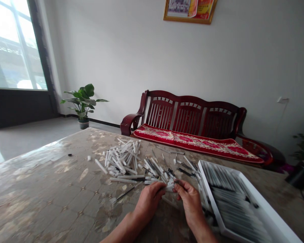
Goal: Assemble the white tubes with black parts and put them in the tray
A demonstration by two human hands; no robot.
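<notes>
My left hand (pixel 150 195) and my right hand (pixel 190 199) meet over the table, fingers closed on a short white pen barrel (pixel 170 187) between them. Blur hides its exact ends. Just beyond my fingers lie loose dark pen refills (pixel 152 166), with small black and white pen parts scattered among them. A heap of white pen barrels (pixel 123 157) lies farther off to the left. Beside my right hand stands a shallow white box (pixel 262 194) holding rows of pens (pixel 238 207) with dark and pale sections.
The patterned brown table (pixel 60 199) spreads under everything. One thin dark refill (pixel 125 194) lies left of my left hand. A small black piece (pixel 70 155) and a white piece (pixel 89 158) sit far left. Behind the table stands a red wooden bench (pixel 190 114).
</notes>
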